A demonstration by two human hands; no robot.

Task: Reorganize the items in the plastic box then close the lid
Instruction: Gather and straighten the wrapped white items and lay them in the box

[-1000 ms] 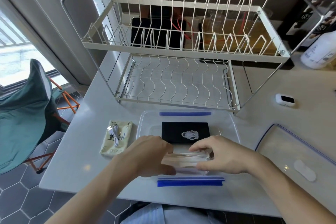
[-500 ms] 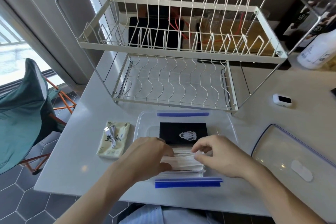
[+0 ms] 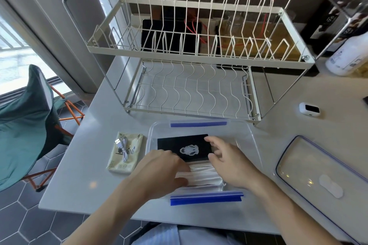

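Reorganizing is the step in hand, and you are midway through it. Nearest you, the plastic box (image 3: 253, 145) sits open on the surface (image 3: 83, 165), its near blue clip (image 3: 206, 198) folded out. Inside, at the near end, lies a stack of white face masks (image 3: 201, 177). Your left hand (image 3: 159, 171) holds its left end, thumb below and fingers over the top. Your right hand (image 3: 229, 163) is released, fingers spread and relaxed, hovering above the right end of the stack and reaching toward the black card (image 3: 184, 147) that lies flat just beyond the masks.

Left of the box, outside it, a cream packet (image 3: 125, 157) rests on the surface with a white USB cable (image 3: 123, 149) lying on top. Right of the box, well apart, the clear lid (image 3: 318, 177) lies flat. Farther back stand a wire dish rack (image 3: 191, 53), a small white device (image 3: 309, 109) and a white bottle (image 3: 348, 57).

Next, you probably need to settle the masks flat against the near wall and square the black card beside them. Judge whether the packet and cable belong inside too. Only then fetch the lid from the right, seat it and press both clips down.
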